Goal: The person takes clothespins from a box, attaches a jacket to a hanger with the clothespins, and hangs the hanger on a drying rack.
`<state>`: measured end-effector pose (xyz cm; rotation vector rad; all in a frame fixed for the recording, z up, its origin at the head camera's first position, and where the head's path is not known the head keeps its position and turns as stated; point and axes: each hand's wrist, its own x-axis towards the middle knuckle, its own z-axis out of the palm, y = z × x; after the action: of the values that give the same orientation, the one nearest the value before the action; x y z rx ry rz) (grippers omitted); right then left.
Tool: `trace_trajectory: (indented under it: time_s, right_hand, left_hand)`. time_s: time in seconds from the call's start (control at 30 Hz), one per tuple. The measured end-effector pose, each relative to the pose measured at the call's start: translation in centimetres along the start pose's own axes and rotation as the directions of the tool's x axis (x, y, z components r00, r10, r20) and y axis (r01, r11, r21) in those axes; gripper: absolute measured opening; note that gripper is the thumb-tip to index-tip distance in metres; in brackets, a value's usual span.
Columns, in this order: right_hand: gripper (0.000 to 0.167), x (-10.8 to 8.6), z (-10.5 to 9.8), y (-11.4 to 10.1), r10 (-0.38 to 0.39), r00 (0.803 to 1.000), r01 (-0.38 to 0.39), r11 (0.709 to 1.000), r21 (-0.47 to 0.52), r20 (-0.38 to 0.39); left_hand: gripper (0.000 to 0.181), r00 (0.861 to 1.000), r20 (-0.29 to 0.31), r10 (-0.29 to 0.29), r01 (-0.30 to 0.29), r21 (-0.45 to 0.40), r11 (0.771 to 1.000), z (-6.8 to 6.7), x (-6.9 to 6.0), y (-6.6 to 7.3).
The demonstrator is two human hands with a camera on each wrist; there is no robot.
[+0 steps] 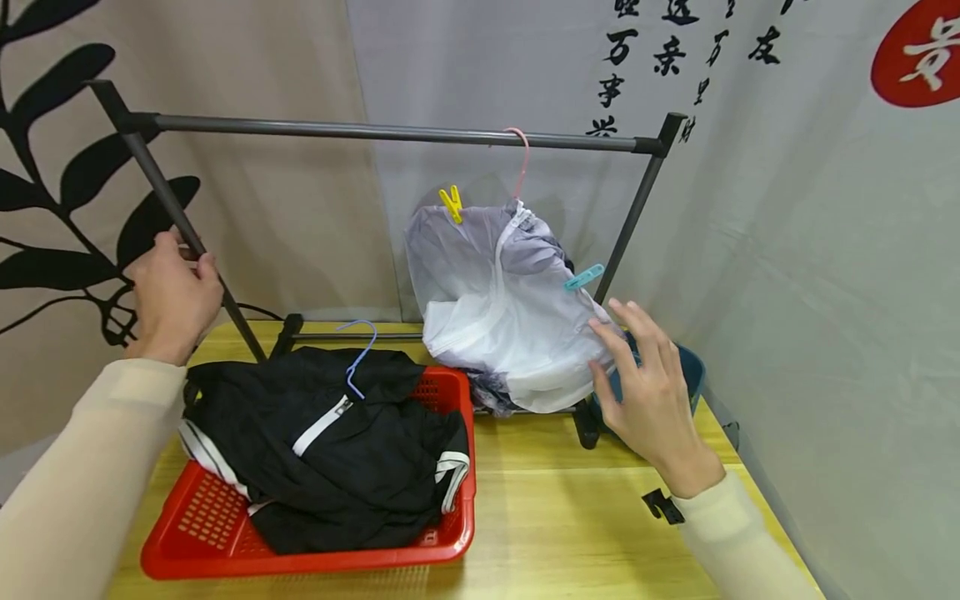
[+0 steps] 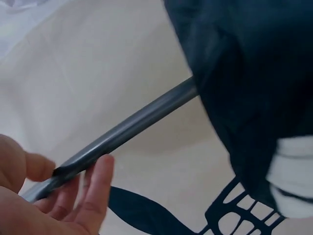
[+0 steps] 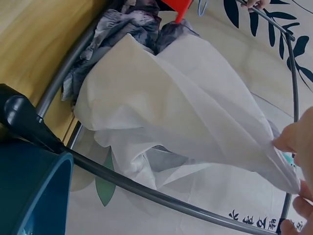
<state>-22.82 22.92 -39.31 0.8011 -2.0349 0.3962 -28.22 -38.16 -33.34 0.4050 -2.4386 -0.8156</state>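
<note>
A white and lilac zip jacket [image 1: 510, 308] hangs from a pink hanger [image 1: 523, 162] on the rack's bar. One yellow clothes peg [image 1: 452, 204] and one blue clothes peg [image 1: 584, 277] are clipped to it. My right hand [image 1: 648, 387] touches the jacket's right edge, fingers spread and fairly straight; the right wrist view shows the thumb against the white cloth [image 3: 195, 112]. At the left, my left hand [image 1: 176, 296] holds the rack's slanting post [image 1: 165, 190], thumb on one side and fingers on the other, also seen along the grey tube [image 2: 137, 117].
A red basket [image 1: 307, 568] on the wooden table [image 1: 555, 517] holds a black jacket [image 1: 352, 483] with white trim and a blue hanger [image 1: 360, 367]. Behind my right hand stands a blue bin [image 1: 692, 375], by the rack's right foot [image 1: 586, 425]. Printed curtains hang behind.
</note>
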Motion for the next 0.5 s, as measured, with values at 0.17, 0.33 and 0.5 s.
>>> trace_trajectory:
  time_s: [0.17,0.33,0.5]
  right_hand:
    - [0.059,-0.2,0.1,-0.5,-0.040,0.999,0.041,0.999,0.015,-0.012]
    - [0.054,-0.5,0.3,-1.2,-0.076,0.997,0.076,0.997,0.028,0.002]
    - [0.046,-0.8,0.5,-1.9,-0.093,0.995,0.093,0.995,0.024,0.021]
  left_hand:
    - [0.069,0.998,0.070,0.001,-0.005,0.048,0.999,-0.1,-1.2,-0.3]
    - [0.058,0.993,0.110,0.049,-0.060,0.101,0.993,-0.3,-2.7,-0.5]
    - [0.031,0.934,0.271,0.232,-0.276,0.138,0.951,0.1,-4.0,-0.7]
